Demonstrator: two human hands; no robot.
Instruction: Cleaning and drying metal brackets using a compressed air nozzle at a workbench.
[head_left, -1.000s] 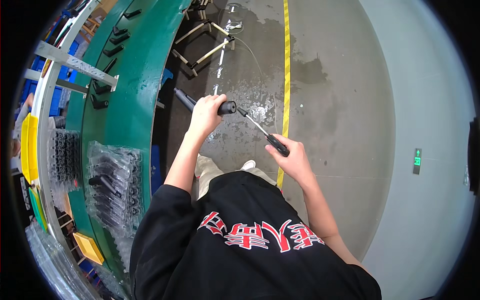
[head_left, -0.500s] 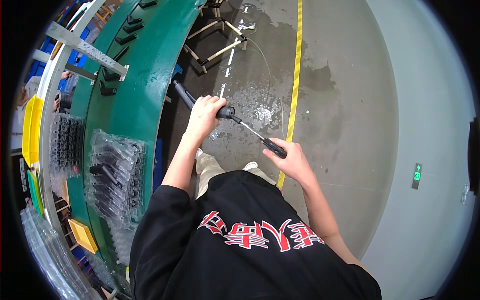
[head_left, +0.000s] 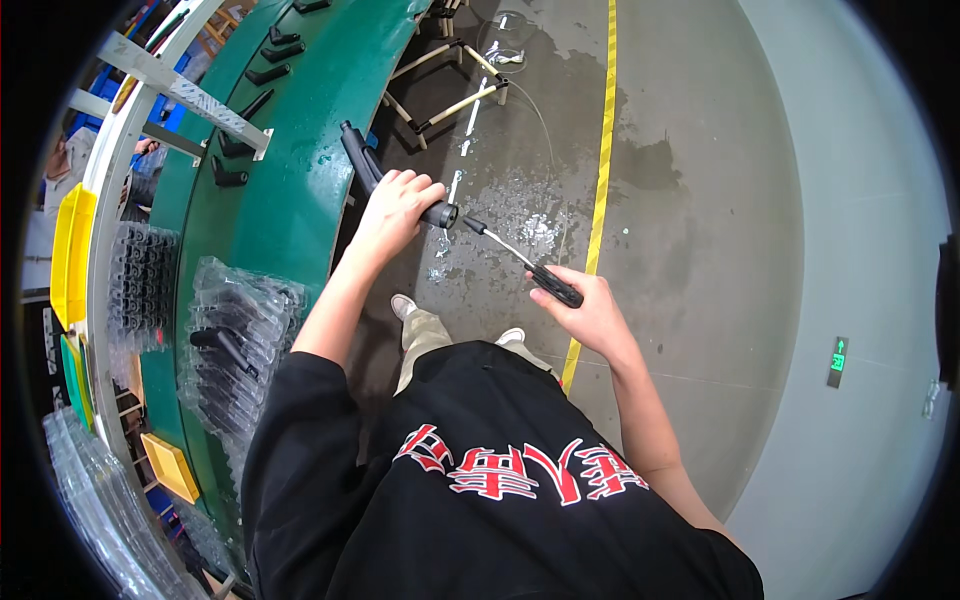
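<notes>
My left hand point(head_left: 398, 212) is wrapped round a long black plastic tubular part point(head_left: 357, 150), whose round open end points toward my right hand. In my right hand point(head_left: 592, 312) is a screwdriver-like tool point(head_left: 553, 285) with a black handle and thin metal shaft. On the shaft's tip sits a small black tapered piece point(head_left: 475, 225). A short gap separates it from the end of the tubular part. Similar black angled parts point(head_left: 230, 175) lie along the green table point(head_left: 290, 190) to my left.
Stacked clear plastic trays point(head_left: 240, 300) with a black part point(head_left: 225, 345) on top stand on the table. A metal frame point(head_left: 180, 80) and yellow bins point(head_left: 72, 255) are at the left edge. Beyond the table is a tubular rack point(head_left: 455, 108); yellow tape point(head_left: 604, 150) marks the wet floor.
The tapered piece on the tool's tip has come away from the tubular part's end. My left hand has shifted left and slightly up with that part; my right hand has barely moved.
</notes>
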